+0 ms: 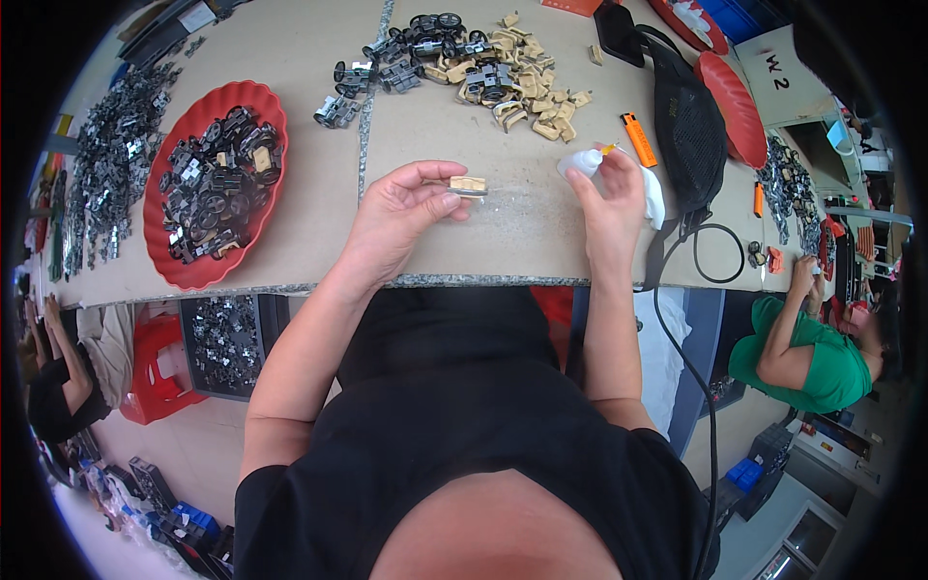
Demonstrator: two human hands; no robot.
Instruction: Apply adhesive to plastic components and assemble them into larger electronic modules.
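Note:
Between the thumb and fingers of my left hand [406,213] is a small tan plastic part [469,184] with a dark underside, held just above the table. My right hand [611,198] grips a small white squeeze bottle [580,162] with a yellow tip, tilted up to the right. The two hands are apart. Farther back lies a heap of tan plastic parts [551,101], next to a pile of black wheeled toy chassis [435,43]. To the left, a red scalloped tray [275,217] holds many dark wheeled pieces and a few tan ones.
An orange box cutter or lighter-like item [638,140] lies beside a black mesh bag [688,126]. A cable [710,416] hangs over the front edge. More dark parts [111,145] spread at far left. Co-workers sit at both sides, one in a green shirt [807,353].

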